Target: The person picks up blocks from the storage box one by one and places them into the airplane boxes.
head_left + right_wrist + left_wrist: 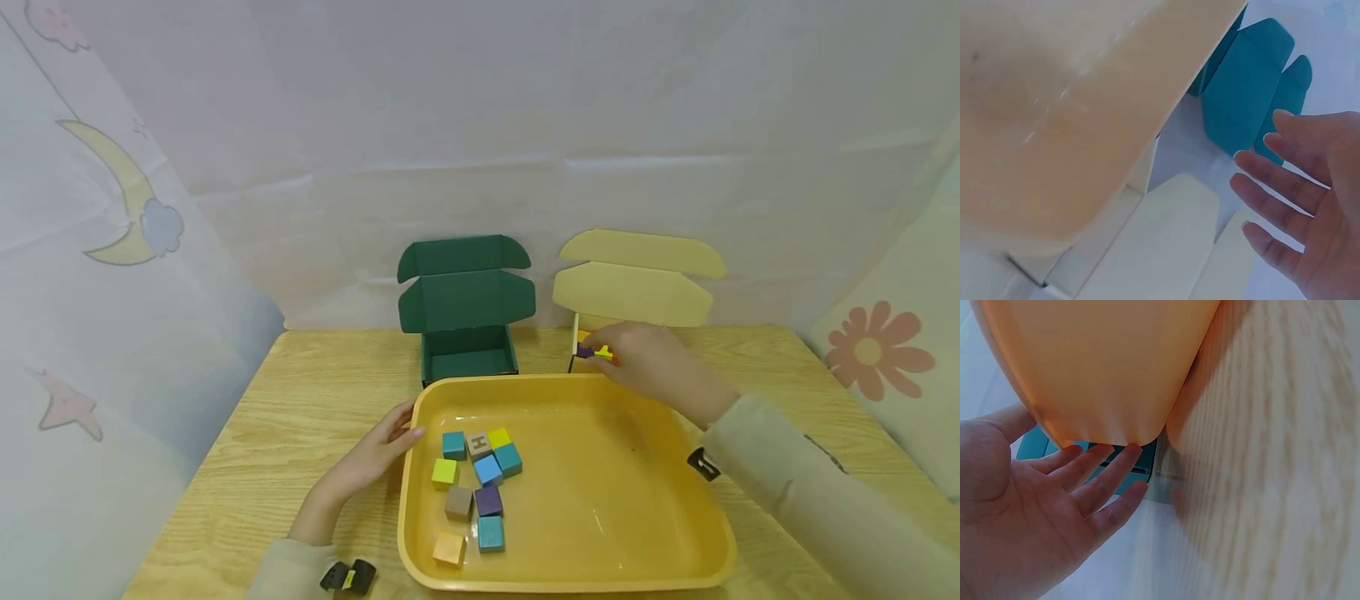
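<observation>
In the head view my left hand point(375, 454) rests at the left edge of a yellow tray point(566, 583), thumb over the rim. Loosely extended fingers reach the tray's outer wall in the left wrist view. Inside the tray's left half lie several wooden cubes: teal point(491, 534), blue point(487, 470), purple point(488, 501), yellow-green point(445, 473), orange point(449, 549), and one lettered H point(478, 445). My right hand point(645, 358) is over the pale yellow box point(575, 333), which holds several colourful cubes point(603, 352). Its fingers look spread and empty in the right wrist view.
A dark green box point(468, 363) with its lid raised stands behind the tray, left of the pale yellow box, whose lid point(633, 292) is also up. Both sit near the wooden table's point(300, 408) back edge, against a hanging cloth point(480, 167).
</observation>
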Action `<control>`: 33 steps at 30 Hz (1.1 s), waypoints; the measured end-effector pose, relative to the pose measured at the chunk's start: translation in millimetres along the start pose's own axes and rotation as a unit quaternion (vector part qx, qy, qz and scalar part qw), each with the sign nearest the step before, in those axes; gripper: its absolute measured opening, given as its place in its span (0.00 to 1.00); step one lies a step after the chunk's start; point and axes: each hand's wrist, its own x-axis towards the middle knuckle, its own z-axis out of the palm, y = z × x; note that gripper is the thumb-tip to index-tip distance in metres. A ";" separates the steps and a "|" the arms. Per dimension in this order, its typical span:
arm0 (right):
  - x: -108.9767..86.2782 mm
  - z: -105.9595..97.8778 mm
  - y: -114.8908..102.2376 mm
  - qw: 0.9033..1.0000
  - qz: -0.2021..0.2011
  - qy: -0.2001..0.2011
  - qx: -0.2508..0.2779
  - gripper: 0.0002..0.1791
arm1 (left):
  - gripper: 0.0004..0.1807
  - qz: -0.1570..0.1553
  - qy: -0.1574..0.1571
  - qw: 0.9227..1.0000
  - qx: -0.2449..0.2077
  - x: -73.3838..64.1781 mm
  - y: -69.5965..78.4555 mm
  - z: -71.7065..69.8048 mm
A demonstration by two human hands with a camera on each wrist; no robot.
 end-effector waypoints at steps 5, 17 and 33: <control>4.0 4.1 -16.0 0.999 -0.035 0.015 0.013 0.13 | 0.33 0.001 -0.001 1.000 0.001 0.9 -0.8 -0.1; 16.3 26.8 -44.9 0.998 -0.048 -0.021 0.036 0.16 | 0.33 -0.005 0.002 1.000 0.003 0.3 -1.4 0.2; 23.8 44.7 -75.3 0.979 -0.115 -0.137 0.096 0.12 | 0.33 0.000 -0.006 1.000 -0.002 -0.5 2.2 -0.7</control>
